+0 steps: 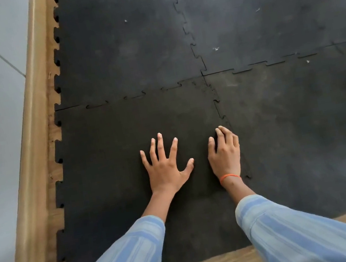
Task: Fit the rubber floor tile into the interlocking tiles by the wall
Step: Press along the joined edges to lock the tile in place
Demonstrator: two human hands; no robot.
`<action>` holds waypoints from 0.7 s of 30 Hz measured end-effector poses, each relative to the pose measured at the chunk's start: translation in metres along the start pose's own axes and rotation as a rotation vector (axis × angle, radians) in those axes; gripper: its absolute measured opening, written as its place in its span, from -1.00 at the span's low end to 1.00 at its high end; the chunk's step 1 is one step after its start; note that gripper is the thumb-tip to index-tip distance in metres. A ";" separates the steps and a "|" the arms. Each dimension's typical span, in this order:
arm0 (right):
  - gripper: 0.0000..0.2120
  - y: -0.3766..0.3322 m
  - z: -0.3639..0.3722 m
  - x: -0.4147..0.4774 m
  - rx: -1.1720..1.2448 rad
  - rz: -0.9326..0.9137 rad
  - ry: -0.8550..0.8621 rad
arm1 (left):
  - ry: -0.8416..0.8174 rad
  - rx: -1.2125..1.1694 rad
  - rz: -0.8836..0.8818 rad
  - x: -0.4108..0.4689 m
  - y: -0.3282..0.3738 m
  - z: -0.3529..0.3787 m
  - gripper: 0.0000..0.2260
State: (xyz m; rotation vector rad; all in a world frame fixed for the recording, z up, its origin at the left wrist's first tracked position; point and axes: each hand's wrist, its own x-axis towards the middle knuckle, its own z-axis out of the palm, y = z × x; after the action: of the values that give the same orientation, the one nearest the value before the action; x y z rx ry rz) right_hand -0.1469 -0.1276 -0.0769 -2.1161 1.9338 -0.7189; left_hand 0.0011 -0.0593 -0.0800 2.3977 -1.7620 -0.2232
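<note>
Both hands lay open, palms down, on the rubber tile [113, 164]: left hand [166, 169] fingers spread, right hand [225, 156] over the seam with neighbouring tile [306, 130].

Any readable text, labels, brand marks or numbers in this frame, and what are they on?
None can be read.
The rubber floor tile under the left hand and right hand: plain black, no marking.
Neighbouring tiles: only pale specks, no lettering.
Orange wristband: no print visible.
Striped sleeves: no logo.
</note>
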 end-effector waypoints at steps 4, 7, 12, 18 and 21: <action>-0.63 -0.005 -0.009 0.001 -0.006 -0.005 -0.075 | -0.093 0.018 -0.008 0.001 0.000 -0.008 -0.30; -0.58 0.006 -0.021 -0.022 -0.064 -0.047 -0.161 | -0.105 0.010 -0.045 -0.017 -0.006 -0.010 -0.31; -0.42 0.025 -0.046 -0.104 -0.240 0.055 -0.271 | -0.047 0.014 -0.133 -0.087 0.000 -0.001 -0.32; -0.39 0.019 -0.050 -0.101 -0.318 0.105 -0.327 | -0.076 0.035 -0.152 -0.087 0.003 -0.002 -0.31; -0.44 0.001 -0.048 -0.096 -0.296 0.227 -0.373 | -0.103 0.045 -0.156 -0.086 0.003 -0.006 -0.31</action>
State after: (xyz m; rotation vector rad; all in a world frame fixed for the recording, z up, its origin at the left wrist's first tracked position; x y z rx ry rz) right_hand -0.1737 -0.0251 -0.0570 -1.9536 2.1104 0.0098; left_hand -0.0257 0.0223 -0.0713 2.6020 -1.6375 -0.3349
